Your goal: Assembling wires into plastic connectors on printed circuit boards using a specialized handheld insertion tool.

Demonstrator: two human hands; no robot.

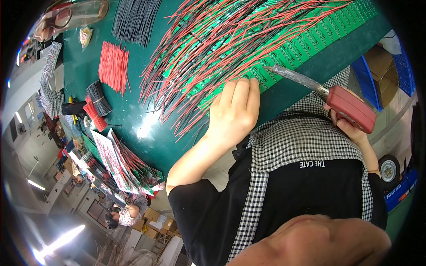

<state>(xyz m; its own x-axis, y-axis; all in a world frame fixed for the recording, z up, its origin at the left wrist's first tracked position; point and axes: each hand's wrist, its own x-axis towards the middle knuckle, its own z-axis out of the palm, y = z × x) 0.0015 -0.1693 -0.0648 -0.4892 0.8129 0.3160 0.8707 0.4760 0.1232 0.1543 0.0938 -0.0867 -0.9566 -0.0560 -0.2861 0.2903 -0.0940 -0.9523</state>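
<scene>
Soldering looks partway: green circuit boards along desk's near edge.
Right hand clamped on soldering gun; left hand on boards, grip unclear. Wires cover most, right-end ones bare; red wire stack left.

Table deep green, a white glare patch on it. Circuit boards a brighter green, with rows of small silvery marks. Loose wires over them red and black, the two colours streaked through each other. Large wire bundles: one all black, one all bright red. Small tied bundles: again one black, one red. Gun-shaped tool: dull red body, barrel silver-grey. Apron in fine black-and-white check, straps matching. Shirt black, white lettering. I also note a crate in strong blue, cardboard brown, a wheel with black tyre and pale grey hub
</scene>
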